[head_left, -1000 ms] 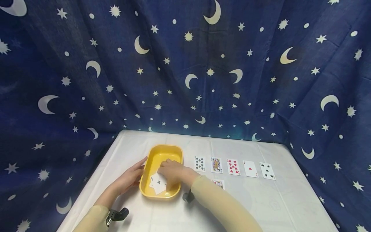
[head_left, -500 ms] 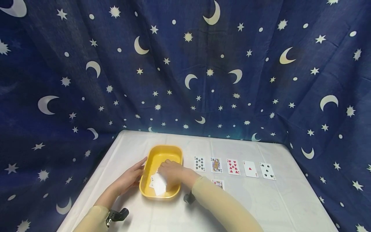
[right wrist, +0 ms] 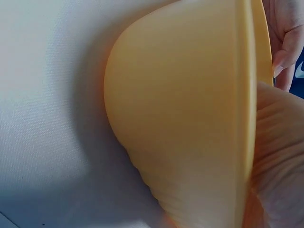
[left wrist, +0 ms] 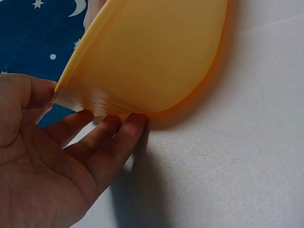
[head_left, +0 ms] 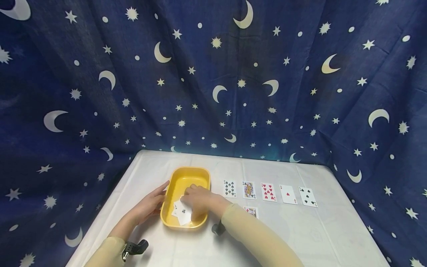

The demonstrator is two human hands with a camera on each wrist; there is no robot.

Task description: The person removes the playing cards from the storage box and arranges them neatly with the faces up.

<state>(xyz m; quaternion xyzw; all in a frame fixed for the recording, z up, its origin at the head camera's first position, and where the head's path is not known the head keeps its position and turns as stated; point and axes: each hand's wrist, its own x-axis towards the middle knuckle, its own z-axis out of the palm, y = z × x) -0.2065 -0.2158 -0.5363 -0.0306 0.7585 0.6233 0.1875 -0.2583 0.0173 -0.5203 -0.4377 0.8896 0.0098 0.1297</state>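
Observation:
A yellow plastic tub (head_left: 190, 169) stands on the table with several playing cards (head_left: 182, 211) inside, one showing a club. My left hand (head_left: 149, 204) holds the tub's left side. In the left wrist view its thumb lies at the rim and its fingers (left wrist: 111, 154) rest along the outer wall. Reaching into the tub over its right side, my right hand (head_left: 199, 199) is curled over the cards at their upper right edge. Its fingertips are partly hidden. The tub wall (right wrist: 185, 109) blocks the cards in the right wrist view.
On the white-covered table (head_left: 213, 252), a row to the right holds a ten of spades (head_left: 229, 188), a face card (head_left: 249, 190), a heart card (head_left: 268, 192), an ace (head_left: 288, 194) and a five of spades (head_left: 308, 197). Another face card (head_left: 251, 211) is half behind my sleeve.
The top card in the tub shifts and tilts slightly: its club mark disappears half a second ago and shows again now. My right hand moves very little; my left hand and the tub stay put.

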